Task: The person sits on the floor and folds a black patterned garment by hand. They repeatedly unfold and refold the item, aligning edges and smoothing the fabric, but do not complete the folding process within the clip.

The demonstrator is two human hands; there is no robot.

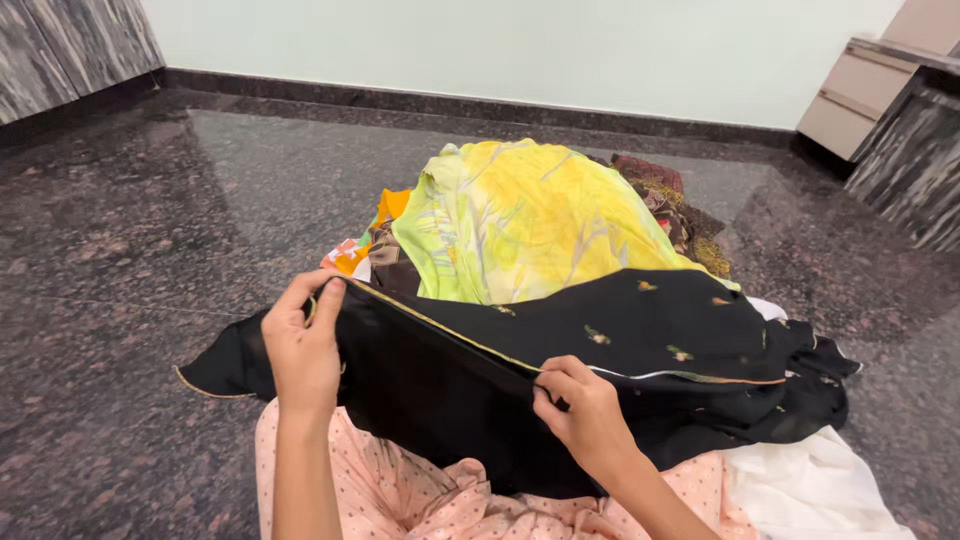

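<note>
With our left hand and right hand pinching the thin black gold-edged cloth in their fingers, we judge the slippery hem could slide free.

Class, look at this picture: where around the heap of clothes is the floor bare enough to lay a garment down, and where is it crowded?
Bare floor lies left of the clothes heap, up to the dark skirting, and right of it toward the cabinet. It is crowded in the middle, where the left hand and right hand pinch the black cloth over pink fabric.
</note>
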